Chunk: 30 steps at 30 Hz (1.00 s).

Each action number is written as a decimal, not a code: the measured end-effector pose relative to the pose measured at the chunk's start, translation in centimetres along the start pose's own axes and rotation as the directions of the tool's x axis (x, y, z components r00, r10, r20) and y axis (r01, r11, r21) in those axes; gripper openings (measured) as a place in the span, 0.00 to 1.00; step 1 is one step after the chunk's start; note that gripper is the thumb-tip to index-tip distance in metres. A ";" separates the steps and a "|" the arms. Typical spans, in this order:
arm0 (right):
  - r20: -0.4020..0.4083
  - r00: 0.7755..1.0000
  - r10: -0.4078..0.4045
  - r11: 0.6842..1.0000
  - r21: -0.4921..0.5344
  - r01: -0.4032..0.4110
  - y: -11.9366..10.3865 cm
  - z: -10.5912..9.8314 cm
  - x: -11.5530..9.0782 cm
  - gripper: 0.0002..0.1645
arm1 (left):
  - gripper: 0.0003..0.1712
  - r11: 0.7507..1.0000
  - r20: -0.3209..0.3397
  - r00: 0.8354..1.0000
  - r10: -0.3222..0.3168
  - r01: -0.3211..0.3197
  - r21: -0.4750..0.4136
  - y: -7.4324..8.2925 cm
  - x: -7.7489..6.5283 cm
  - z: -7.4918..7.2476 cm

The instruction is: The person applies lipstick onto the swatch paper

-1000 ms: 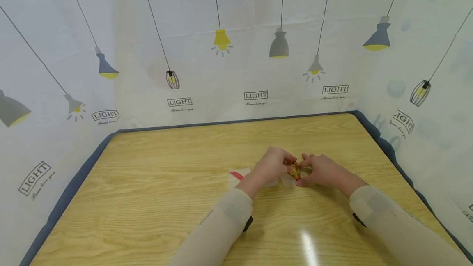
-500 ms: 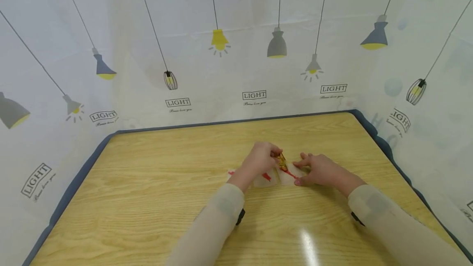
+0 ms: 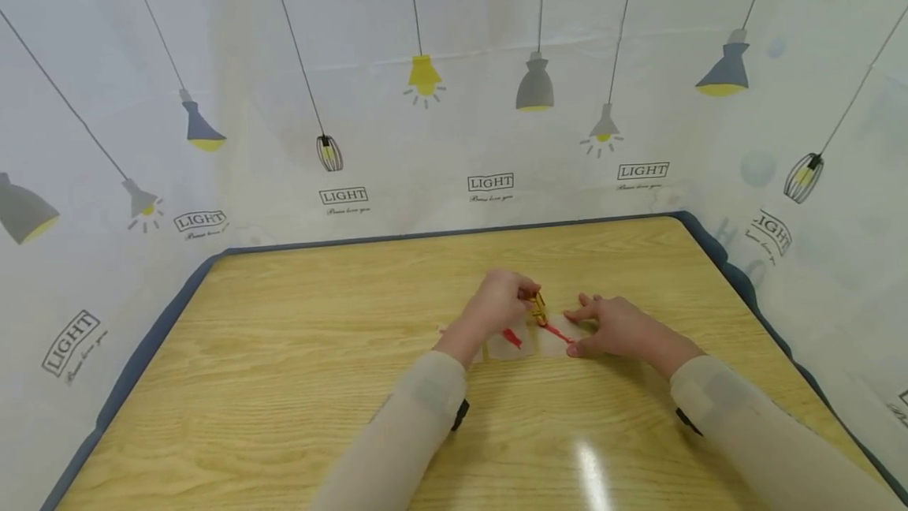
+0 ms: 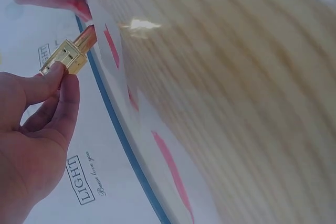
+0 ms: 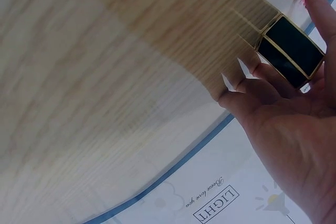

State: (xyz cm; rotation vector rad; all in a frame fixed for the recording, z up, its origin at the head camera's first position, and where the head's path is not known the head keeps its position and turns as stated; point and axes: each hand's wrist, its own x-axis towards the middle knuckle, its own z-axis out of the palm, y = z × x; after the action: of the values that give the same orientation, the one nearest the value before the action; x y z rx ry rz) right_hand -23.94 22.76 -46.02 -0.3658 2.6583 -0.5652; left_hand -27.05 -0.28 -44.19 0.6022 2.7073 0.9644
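The left hand [image 3: 493, 302] pinches a gold lipstick [image 4: 65, 59] between thumb and fingers, its reddish tip down at the upper end of a red stroke [image 3: 559, 333] on a pale paper piece [image 3: 549, 347]. The right hand [image 3: 617, 326] stands with fingers wide, thumb at that paper's edge; a dark, gold-edged cap [image 5: 291, 51] sits beneath its palm. Just beside, another red-marked piece [image 3: 500, 350] lies on the worktop [image 3: 319, 337].

Soft light, glare on tabletop [image 3: 284, 385]
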 end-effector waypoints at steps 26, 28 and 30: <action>-0.034 0.999 -0.027 0.999 0.020 0.028 0.1 0.1 -0.2 0.51 | 0.21 0.997 0.041 0.996 0.075 -0.075 0.010 2.4 -0.2 1.5; -0.026 0.999 -0.021 0.999 0.025 0.022 0.0 0.0 -0.2 0.50 | 0.20 0.997 0.008 0.998 0.067 -0.067 -0.041 1.9 -0.3 1.0; -0.017 1.000 -0.013 1.000 0.026 0.013 -0.1 0.1 -0.3 0.49 | 0.19 0.992 -0.034 0.998 0.057 -0.061 -0.112 1.3 -0.4 0.3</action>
State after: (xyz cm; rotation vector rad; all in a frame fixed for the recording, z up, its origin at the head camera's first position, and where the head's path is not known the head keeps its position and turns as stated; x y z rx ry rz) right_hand -23.61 22.75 -45.90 -0.3728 2.6642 -0.6092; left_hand -26.15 0.62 -43.51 0.6540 2.6533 1.1419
